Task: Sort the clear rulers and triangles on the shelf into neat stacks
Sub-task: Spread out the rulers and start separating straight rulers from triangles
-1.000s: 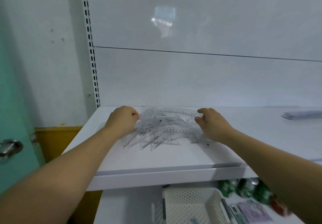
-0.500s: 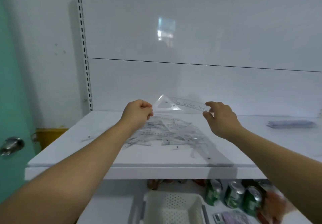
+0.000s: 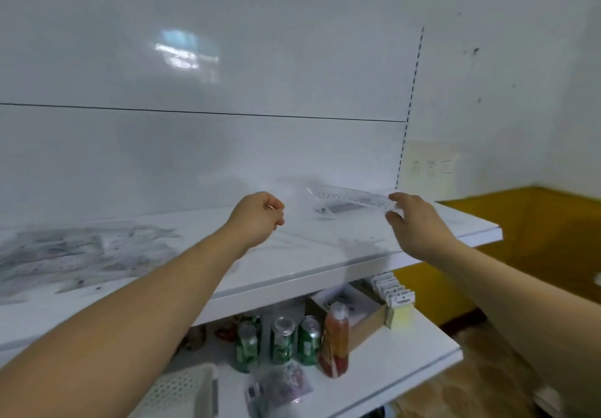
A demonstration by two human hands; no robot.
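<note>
A clear ruler (image 3: 353, 197) hangs just above the white shelf (image 3: 325, 255) near its right end. My right hand (image 3: 418, 227) pinches the ruler's right end between thumb and fingers. My left hand (image 3: 258, 219) hovers over the shelf to the left of the ruler, with its fingers curled and nothing visible in it. A gap separates it from the ruler's left end. A small stack of clear pieces (image 3: 338, 208) lies on the shelf under the ruler. The jumbled pile of clear rulers and triangles (image 3: 81, 255) lies blurred at the far left.
On the lower shelf stand green cans (image 3: 283, 339), an orange bottle (image 3: 335, 339), a cardboard box (image 3: 353, 307), a white basket (image 3: 182, 395) and a plastic packet (image 3: 279, 388). The shelf's right end (image 3: 497, 233) stops before a yellow wall.
Both hands lifted a clear piece off the pile and moved right along the shelf. My left hand has let go of it. The view swung right, leaving the pile at the far left.
</note>
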